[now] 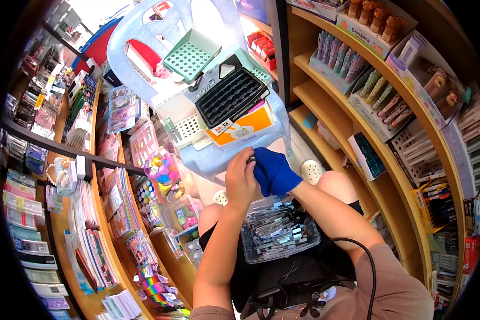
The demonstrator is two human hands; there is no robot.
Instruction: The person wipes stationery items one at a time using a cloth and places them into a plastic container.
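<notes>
My left hand [240,177], bare, is closed with its fingertips against my right hand [274,172], which wears a blue knitted glove. Both sets of fingers are curled together around a small dark item; most of it is hidden, so I cannot make out its kind. Below the hands, a clear plastic tub [282,256] rests on my lap. Many pens or markers [274,226] with grey, black and pale blue parts lie inside it. Just beyond my hands stands a light blue plastic chair [208,162].
On the chair are a mint perforated tray [192,56], a black ridged tray [233,96], an orange-and-white box [245,126] and a white perforated tray [189,128]. Curved wooden shelves [352,114] with boxed pens rise on the right. Notebooks [93,261] and packaged stationery fill the left shelves.
</notes>
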